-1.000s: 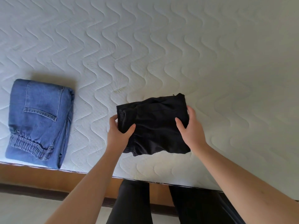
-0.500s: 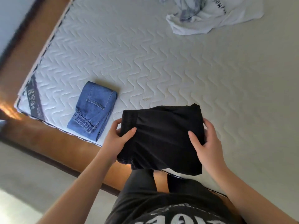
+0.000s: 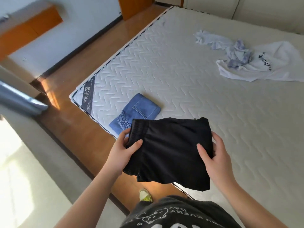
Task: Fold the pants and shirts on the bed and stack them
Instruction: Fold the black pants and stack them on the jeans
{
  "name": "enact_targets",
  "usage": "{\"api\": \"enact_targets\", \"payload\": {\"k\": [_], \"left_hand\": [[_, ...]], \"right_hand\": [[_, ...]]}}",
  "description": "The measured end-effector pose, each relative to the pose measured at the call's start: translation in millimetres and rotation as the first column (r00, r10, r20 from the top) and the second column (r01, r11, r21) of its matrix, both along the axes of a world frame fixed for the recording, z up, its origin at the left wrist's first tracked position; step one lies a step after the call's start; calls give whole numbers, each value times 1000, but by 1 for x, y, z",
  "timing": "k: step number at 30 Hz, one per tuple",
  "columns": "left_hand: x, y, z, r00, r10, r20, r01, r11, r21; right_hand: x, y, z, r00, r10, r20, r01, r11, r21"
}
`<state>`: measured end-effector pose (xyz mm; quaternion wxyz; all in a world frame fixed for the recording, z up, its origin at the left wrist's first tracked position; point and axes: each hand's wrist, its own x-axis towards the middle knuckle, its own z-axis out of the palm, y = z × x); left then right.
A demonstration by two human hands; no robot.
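From the head view, the left hand point(image 3: 122, 151) and right hand point(image 3: 213, 157) each grip a side of the folded black pants point(image 3: 169, 150), lifted over the bed point(image 3: 181, 71) edge. Folded jeans point(image 3: 139, 111) lie just beyond, ready to be stacked on. Two shirts point(image 3: 256, 63) remain crumpled, unfolded.

Both bare forearms reached forward and up from the lower edge, converging toward the middle. The left hand point(image 3: 122, 149) gripped the left edge of the black pants point(image 3: 171, 150), thumb laid on top, fingers tucked underneath. The right hand point(image 3: 213, 155) gripped the right edge the same way, thumb pressed on top, fingers curled around the side. The wrists were level and well apart.
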<state>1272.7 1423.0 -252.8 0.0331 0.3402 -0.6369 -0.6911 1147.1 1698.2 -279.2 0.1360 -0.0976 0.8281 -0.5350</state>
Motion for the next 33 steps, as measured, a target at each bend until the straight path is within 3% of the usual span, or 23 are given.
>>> {"api": "enact_targets", "payload": {"k": [11, 19, 25, 33], "left_hand": [[115, -126, 15, 966, 247, -77, -253, 964, -86], [159, -164, 15, 908, 411, -85, -415, 909, -29], [153, -197, 17, 884, 464, -54, -465, 885, -25], [86, -262, 20, 879, 474, -52, -476, 878, -41]], "right_hand": [[63, -163, 19, 985, 170, -24, -170, 985, -39], [62, -241, 25, 945, 324, -34, -326, 942, -82], [41, -288, 24, 923, 384, -22, -385, 919, -83], [-20, -354, 21, 920, 392, 7, -388, 913, -129]]}}
